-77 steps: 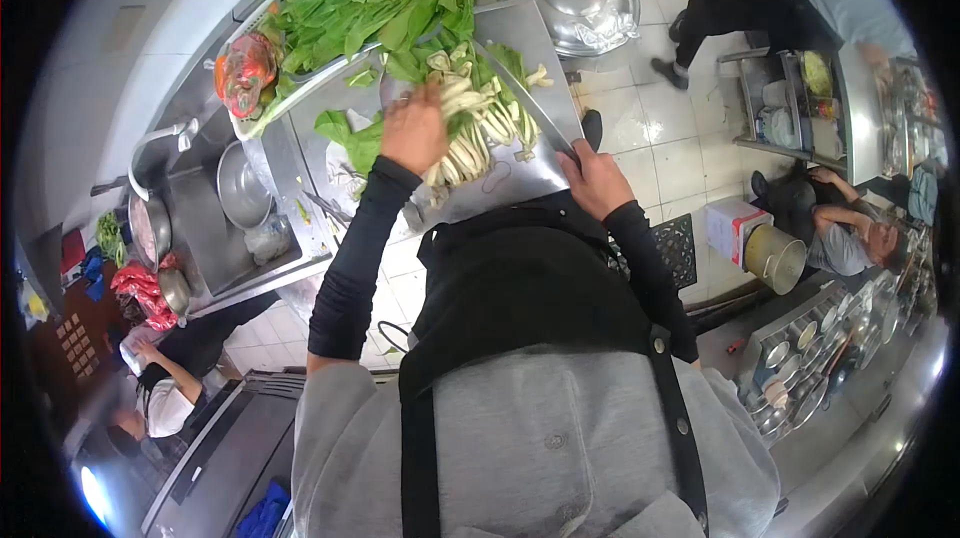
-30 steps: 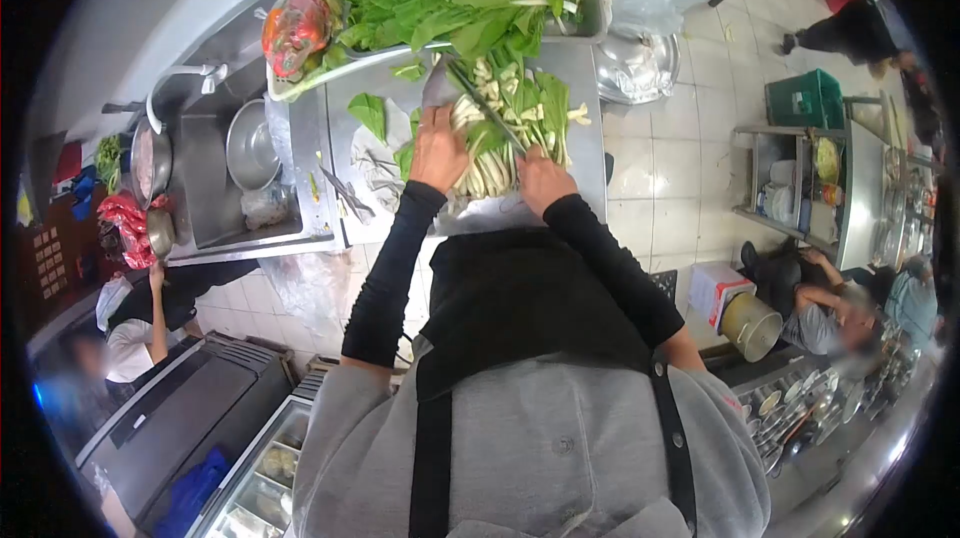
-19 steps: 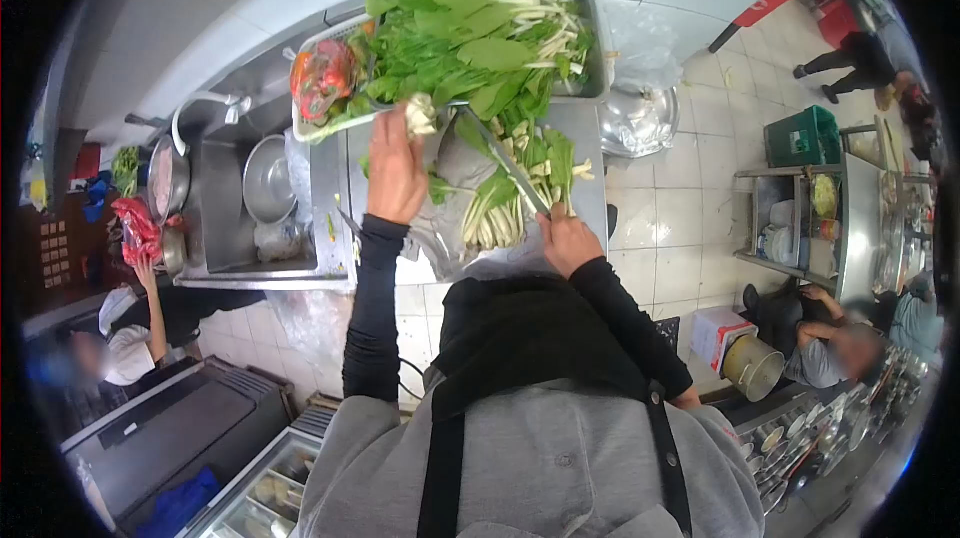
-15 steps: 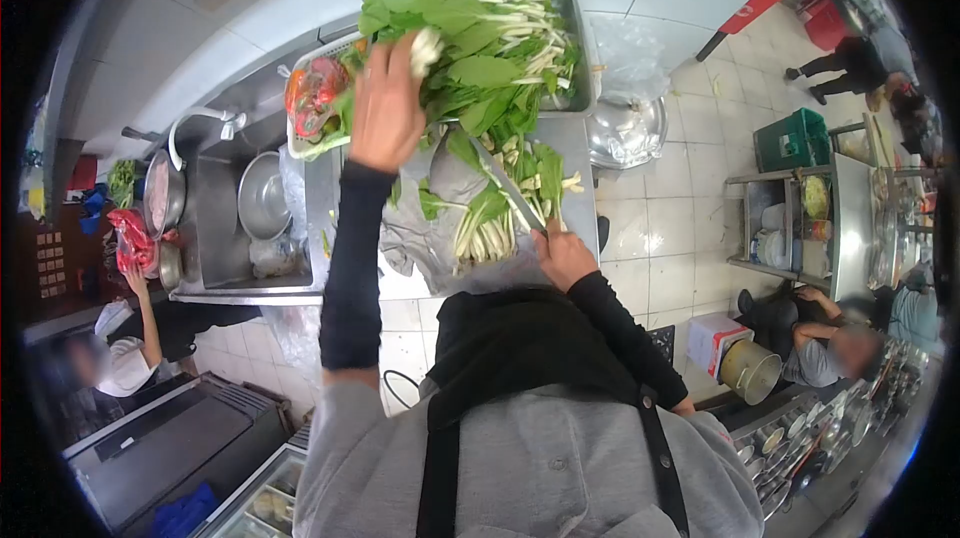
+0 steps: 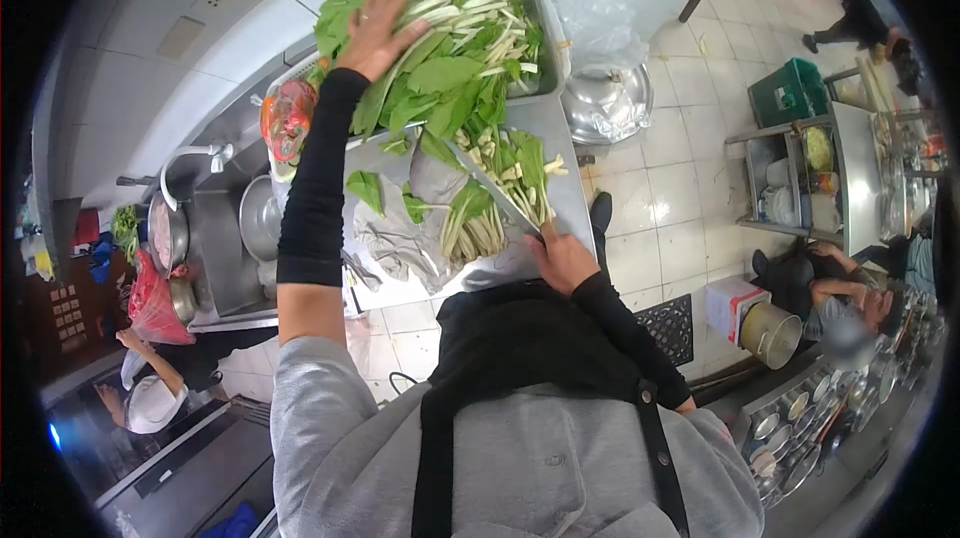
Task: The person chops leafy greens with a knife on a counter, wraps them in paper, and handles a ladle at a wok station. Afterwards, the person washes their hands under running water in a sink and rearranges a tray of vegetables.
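My left hand (image 5: 378,30) rests with fingers spread on the pile of leafy greens (image 5: 450,68), at the pile's left side. That pile fills a metal tray (image 5: 548,48) at the back of the counter. In my right hand (image 5: 565,256) is the handle of a long knife (image 5: 497,188), its blade pointing up and left over the counter. Cut pale stems (image 5: 472,236) lie left of the blade, and more stems and leaves (image 5: 522,168) lie to its right. A crumpled grey cloth (image 5: 400,238) is spread left of the cut stems.
Bagged red peppers (image 5: 290,118) sit left of the greens. Further left are a sink (image 5: 225,268) with a faucet (image 5: 215,153) and a metal bowl (image 5: 260,218). A foil-covered round pan (image 5: 605,103) is at the right. Other people are at the left, lower right and upper right.
My left hand has moved from the cut stems up to the piled greens and opened; the white stem bunch it held is no longer in it. My right hand still holds the knife.
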Demonstrator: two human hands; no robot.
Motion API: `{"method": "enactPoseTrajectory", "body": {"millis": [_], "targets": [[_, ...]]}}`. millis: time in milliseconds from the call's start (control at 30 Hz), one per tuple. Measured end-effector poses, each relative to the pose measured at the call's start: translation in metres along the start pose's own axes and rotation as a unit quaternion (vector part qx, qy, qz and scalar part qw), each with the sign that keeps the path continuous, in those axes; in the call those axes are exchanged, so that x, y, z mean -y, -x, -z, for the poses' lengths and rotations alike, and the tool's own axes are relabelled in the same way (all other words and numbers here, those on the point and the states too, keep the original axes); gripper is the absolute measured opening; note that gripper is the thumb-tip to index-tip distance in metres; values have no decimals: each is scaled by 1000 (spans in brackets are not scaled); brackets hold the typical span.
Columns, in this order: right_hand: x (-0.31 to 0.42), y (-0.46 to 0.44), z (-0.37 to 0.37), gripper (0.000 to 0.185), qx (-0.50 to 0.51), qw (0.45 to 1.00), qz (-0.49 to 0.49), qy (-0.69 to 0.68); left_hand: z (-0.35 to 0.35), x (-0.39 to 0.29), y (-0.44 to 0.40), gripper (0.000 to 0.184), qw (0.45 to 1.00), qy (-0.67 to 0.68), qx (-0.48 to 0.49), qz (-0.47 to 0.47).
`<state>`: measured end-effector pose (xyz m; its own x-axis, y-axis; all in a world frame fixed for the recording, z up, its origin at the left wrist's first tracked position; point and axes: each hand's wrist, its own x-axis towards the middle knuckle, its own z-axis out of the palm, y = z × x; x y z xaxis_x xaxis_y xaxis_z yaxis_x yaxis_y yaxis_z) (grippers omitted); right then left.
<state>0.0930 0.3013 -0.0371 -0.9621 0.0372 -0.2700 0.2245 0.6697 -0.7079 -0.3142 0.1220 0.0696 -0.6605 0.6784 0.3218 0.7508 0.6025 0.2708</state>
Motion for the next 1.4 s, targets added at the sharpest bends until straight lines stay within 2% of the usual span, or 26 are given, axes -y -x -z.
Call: {"method": "enactPoseTrajectory", "body": {"millis": [67, 133, 200, 233, 267, 333, 400, 467, 533, 567, 700, 800, 833, 933, 967, 1000, 1067, 1167, 1267, 1300, 1400], "targets": [[-3, 3, 7, 34, -3, 1000, -9, -4, 39, 7, 1, 73, 986, 113, -117, -46], [-4, 9, 12, 33, -30, 1000, -5, -1, 82, -15, 26, 63, 955, 199, -218, 17], [-13, 12, 15, 33, -37, 999, -17, 21, 98, -31, 59, 62, 937, 203, -266, 97], [-13, 16, 18, 32, -58, 998, -8, 18, 102, -28, 81, 54, 931, 215, -283, 80], [-16, 18, 19, 32, -71, 997, -6, 35, 96, -34, 105, 47, 927, 207, -287, 125], [-26, 22, 22, 33, -74, 997, -7, 25, 78, -53, 152, 40, 934, 212, -223, 181], [-28, 29, 28, 34, -72, 996, -44, 43, 54, -73, 200, 37, 967, 130, -130, 174], [-33, 31, 30, 34, -81, 992, -74, 65, 12, -84, 247, 39, 962, 146, -81, 214], [-42, 36, 29, 34, -95, 986, -106, 90, -23, -114, 276, 38, 917, 244, -81, 305], [-47, 38, 29, 33, -96, 982, -124, 108, -46, -123, 289, 41, 932, 205, -73, 291], [-59, 41, 29, 35, -99, 979, -127, 121, -67, -180, 285, 50, 956, 76, -21, 284], [-55, 39, 33, 36, -79, 983, -119, 116, -84, -183, 291, 51, 936, 65, 33, 345], [-52, 36, 36, 35, -78, 984, -110, 117, -82, -176, 293, 40, 932, 125, -7, 339], [-46, 40, 36, 34, -85, 985, -105, 106, -47, -165, 287, 29, 947, 149, -71, 277], [-46, 39, 35, 34, -94, 985, -103, 100, -31, -164, 282, 21, 935, 167, -97, 296], [-46, 39, 34, 33, -105, 985, -101, 92, -13, -162, 275, 18, 948, 149, -132, 249], [-44, 41, 33, 33, -110, 986, -102, 69, 12, -165, 260, 21, 859, 336, -236, 305], [-42, 43, 29, 33, -109, 986, -110, 60, 52, -170, 239, 29, 815, 386, -325, 284], [-45, 44, 24, 34, -100, 987, -111, 56, 72, -160, 230, 42, 812, 402, -345, 246], [-46, 44, 23, 34, -98, 988, -108, 53, 74, -153, 228, 43, 828, 381, -342, 229], [-49, 46, 19, 35, -100, 989, -98, 54, 83, -159, 216, 43, 764, 489, -365, 209]]}}
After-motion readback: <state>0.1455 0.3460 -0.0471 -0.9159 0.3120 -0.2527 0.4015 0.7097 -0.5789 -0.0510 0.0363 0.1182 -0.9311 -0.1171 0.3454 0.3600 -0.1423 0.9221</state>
